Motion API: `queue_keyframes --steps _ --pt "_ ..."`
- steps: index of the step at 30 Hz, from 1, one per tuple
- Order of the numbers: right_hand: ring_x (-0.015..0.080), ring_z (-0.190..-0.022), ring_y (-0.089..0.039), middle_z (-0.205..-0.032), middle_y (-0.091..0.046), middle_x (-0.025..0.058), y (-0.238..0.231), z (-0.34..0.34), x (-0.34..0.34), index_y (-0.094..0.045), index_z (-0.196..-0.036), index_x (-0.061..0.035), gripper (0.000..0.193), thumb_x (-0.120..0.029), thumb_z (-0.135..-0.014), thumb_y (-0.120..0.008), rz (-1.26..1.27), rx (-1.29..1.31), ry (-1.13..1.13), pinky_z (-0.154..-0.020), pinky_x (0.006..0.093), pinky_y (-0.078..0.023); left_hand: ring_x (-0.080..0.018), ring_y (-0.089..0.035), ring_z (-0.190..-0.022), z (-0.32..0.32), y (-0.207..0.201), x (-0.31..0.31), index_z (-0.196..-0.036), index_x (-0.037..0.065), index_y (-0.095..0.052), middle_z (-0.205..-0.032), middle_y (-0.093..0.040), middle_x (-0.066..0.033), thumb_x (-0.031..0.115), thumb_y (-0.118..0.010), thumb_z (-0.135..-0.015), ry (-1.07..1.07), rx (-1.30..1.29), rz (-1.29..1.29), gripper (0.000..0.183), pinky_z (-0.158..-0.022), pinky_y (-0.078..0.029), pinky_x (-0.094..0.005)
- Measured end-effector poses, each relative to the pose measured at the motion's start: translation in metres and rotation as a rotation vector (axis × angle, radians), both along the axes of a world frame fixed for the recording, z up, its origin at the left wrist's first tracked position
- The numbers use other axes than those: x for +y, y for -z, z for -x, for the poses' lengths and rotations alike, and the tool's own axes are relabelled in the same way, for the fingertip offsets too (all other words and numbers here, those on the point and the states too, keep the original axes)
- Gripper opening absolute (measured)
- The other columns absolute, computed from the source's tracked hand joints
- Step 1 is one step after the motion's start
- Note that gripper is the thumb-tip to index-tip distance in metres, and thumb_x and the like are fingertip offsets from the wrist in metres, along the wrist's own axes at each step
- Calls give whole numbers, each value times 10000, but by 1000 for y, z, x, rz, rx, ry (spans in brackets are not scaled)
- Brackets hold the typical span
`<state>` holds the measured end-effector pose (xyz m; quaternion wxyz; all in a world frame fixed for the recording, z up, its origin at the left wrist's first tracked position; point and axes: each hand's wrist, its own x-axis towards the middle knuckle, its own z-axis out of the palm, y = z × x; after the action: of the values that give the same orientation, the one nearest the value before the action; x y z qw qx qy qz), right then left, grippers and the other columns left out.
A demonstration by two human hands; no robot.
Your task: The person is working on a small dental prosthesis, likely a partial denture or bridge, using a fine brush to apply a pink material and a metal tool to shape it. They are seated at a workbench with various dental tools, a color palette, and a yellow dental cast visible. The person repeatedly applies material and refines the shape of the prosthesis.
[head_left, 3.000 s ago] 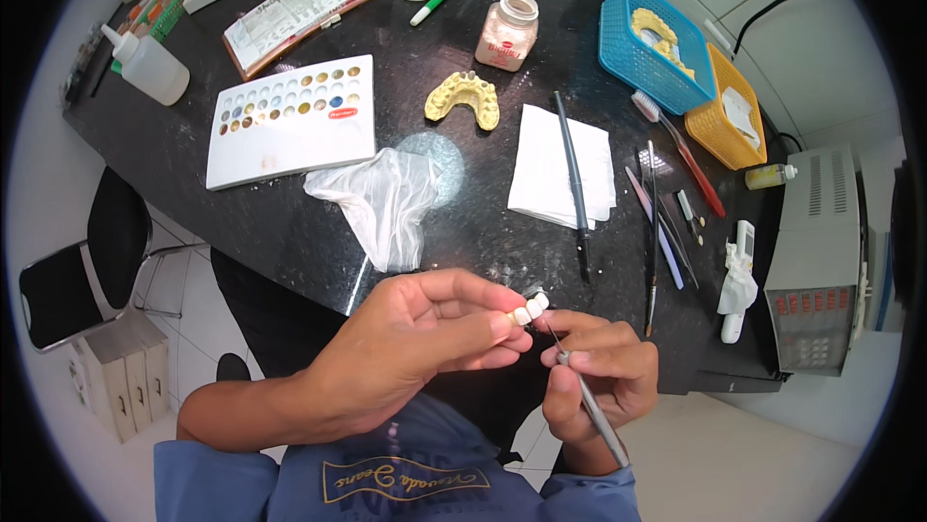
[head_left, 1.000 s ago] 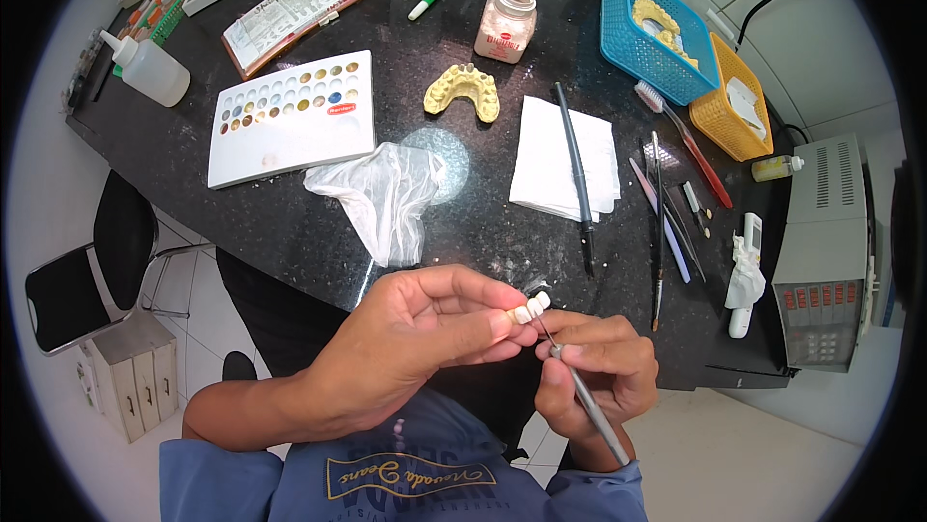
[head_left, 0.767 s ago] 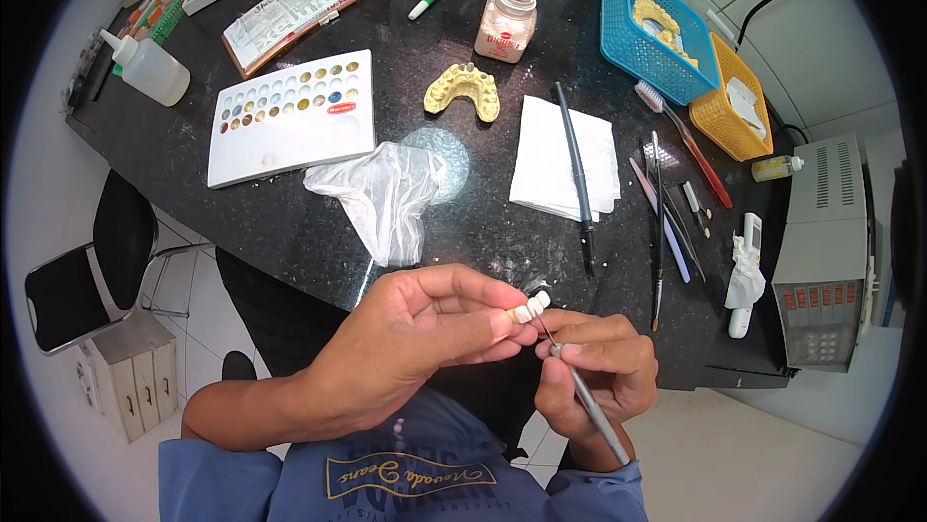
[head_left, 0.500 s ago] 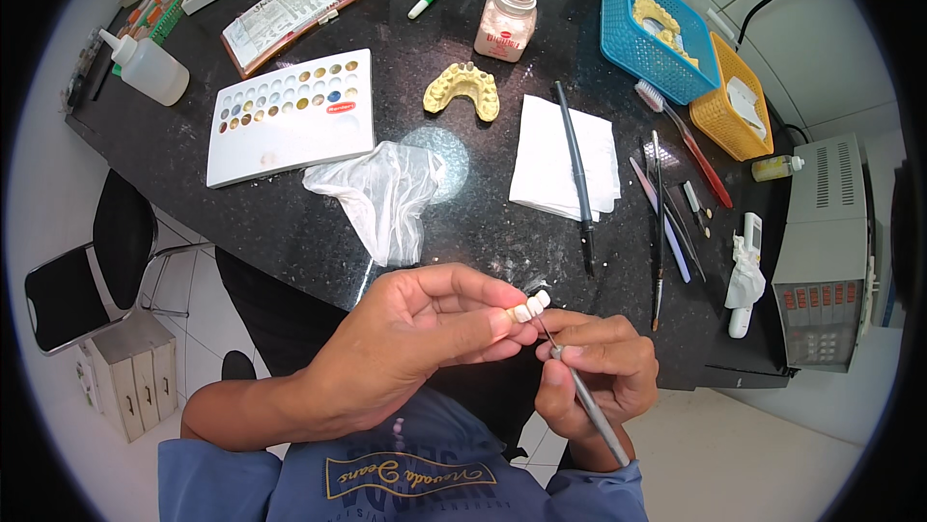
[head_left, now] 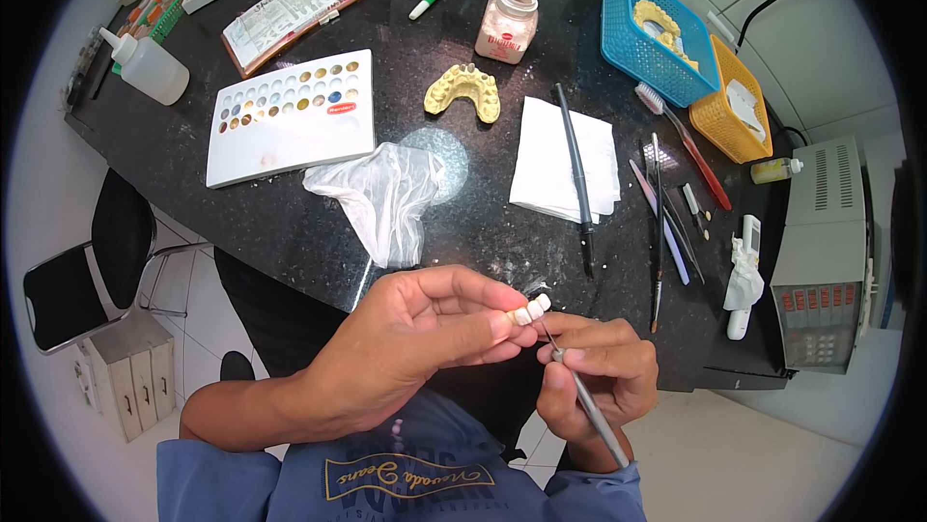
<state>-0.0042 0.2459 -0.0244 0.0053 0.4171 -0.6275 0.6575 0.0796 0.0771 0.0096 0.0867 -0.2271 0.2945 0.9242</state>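
My left hand (head_left: 410, 329) is closed, pinching a short row of white false teeth, a dental bridge (head_left: 529, 311), between thumb and fingertips. Its far end sticks out to the right. In my right hand (head_left: 618, 363) is a grey metal-handled dental instrument (head_left: 597, 414), held like a pen with its handle slanting down to the right. The thin tip rises to the underside of the bridge; whether it touches cannot be made out. Both hands are close together in front of the bench edge. Beyond them, a yellow dental arch model (head_left: 462, 97) lies on the dark bench.
A white mixing palette (head_left: 290, 147) and a crumpled clear plastic sheet (head_left: 386, 203) lie left. Folded white tissue (head_left: 546, 160) carries a dark brush (head_left: 576, 169). An uncapped jar of pink powder (head_left: 506, 28) stands behind. Right are a red toothbrush (head_left: 700, 165), a blue basket (head_left: 642, 63) and a grey furnace-like unit (head_left: 826, 242).
The far end of the bridge has shifted very slightly downward, and the instrument has moved a touch with it. Both hands otherwise keep their places and grips.
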Motion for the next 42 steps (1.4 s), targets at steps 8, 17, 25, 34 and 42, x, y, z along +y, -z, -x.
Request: queue_keyframes --steps 8,17,25,34,42 --pt "300 -799 -714 -776 -665 182 -1 -1 1 -543 -911 10 218 45 -754 -689 -29 -5 3 -647 311 -596 -222 -652 -1011 0 1 0 -1086 -36 -570 -1083 -633 -189 34 -603 -907 2 9 2 196 -905 -545 -296" --pt "308 -802 -711 -772 -662 188 -2 0 0 -543 -922 15 212 34 -766 -684 -18 -19 -16 -664 324 -598 -229 -654 -1010 0 1 0 -1088 -38 -568 -1090 -632 -201 36 -602 -908 11 -8 10 198 -901 -545 -297" --pt "307 -777 -710 -752 -659 180 -1 -1 1 -549 -927 26 194 25 -777 -672 41 -52 -3 -681 339 -599 -228 -655 -1008 0 0 0 -1087 -40 -568 -1079 -634 -197 36 -602 -908 13 -5 13 197 -892 -550 -293" --pt "292 -740 -711 -731 -659 163 -2 -1 0 -552 -914 18 172 9 -790 -671 21 -26 12 -640 325 -601 -232 -654 -1007 0 2 0 -1078 -48 -576 -1086 -628 -203 31 -607 -904 7 7 2 193 -902 -552 -299" --pt "288 -736 -712 -729 -658 160 0 -1 -1 -546 -913 9 177 -2 -794 -677 23 -25 17 -601 302 -595 -235 -652 -1012 0 1 -1 -1078 -46 -576 -1093 -625 -209 26 -603 -904 10 1 3 190 -909 -547 -305"
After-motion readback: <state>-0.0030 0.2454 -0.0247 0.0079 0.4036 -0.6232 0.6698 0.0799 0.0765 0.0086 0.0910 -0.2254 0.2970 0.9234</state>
